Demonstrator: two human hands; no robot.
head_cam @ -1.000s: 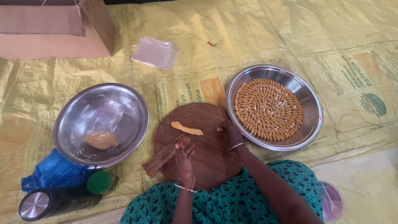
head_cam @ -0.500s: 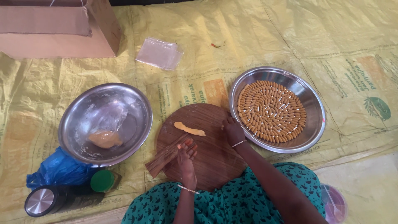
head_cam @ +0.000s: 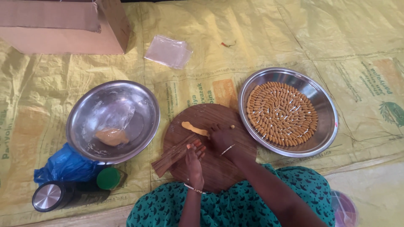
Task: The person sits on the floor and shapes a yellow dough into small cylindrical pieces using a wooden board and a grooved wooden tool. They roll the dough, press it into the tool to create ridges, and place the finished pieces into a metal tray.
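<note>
- The left hand rests on the round wooden board, its grip pressed down on the upper end of a ridged wooden paddle, fingers lying flat along it rather than curled around it.
- The paddle lies slanted across the board's left edge, its lower end jutting out over the yellow mat.
- The right hand sits near the middle of the board, its fingertips bunched on the right end of a strip of orange dough; I cannot tell whether they pinch it or only press it.
- The strip lies flat on the board's upper part, running up toward the left.
- A small dough bit sits just beside the right hand.
- Right of the board, touching its edge, a steel tray holds shaped dough pieces laid in tight rings.
- Left of the board, a steel bowl holds a dough lump in clear plastic.
- A blue bag and a green-capped jar lie below the bowl.
</note>
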